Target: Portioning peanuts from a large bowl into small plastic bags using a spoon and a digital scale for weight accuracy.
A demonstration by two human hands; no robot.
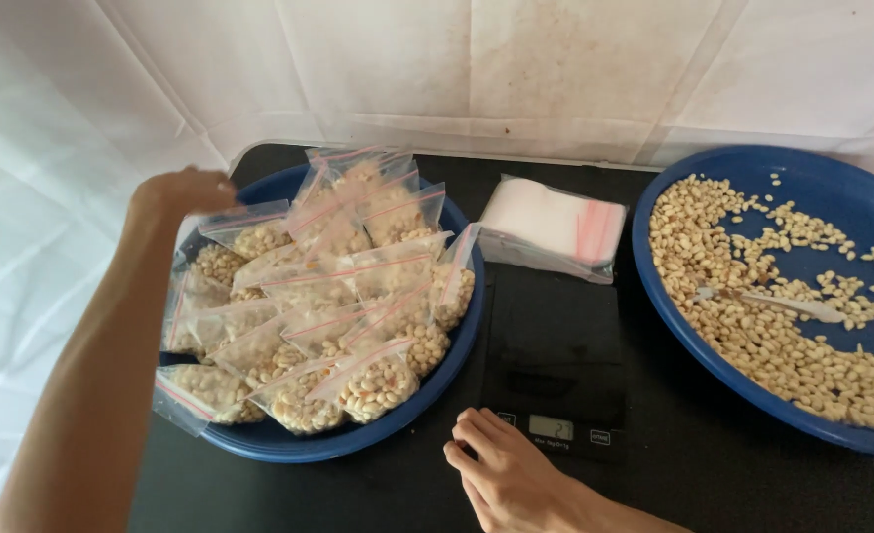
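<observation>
My left hand (182, 192) hovers over the left rim of a blue bowl (289, 446), its fingers curled at the top edge of a small filled bag (249, 232); whether it grips the bag I cannot tell. The bowl is heaped with several small clear zip bags of peanuts (338, 296) with red seal strips. My right hand (506, 474) rests flat on the black table, fingers apart, holding nothing, just in front of a black digital kitchen scale (556, 355).
A stack of empty zip bags (551, 225) lies behind the scale. At the right, a large blue tray (852, 202) holds loose peanuts and a white plastic spoon (783, 303). White sheeting covers the wall and the left side.
</observation>
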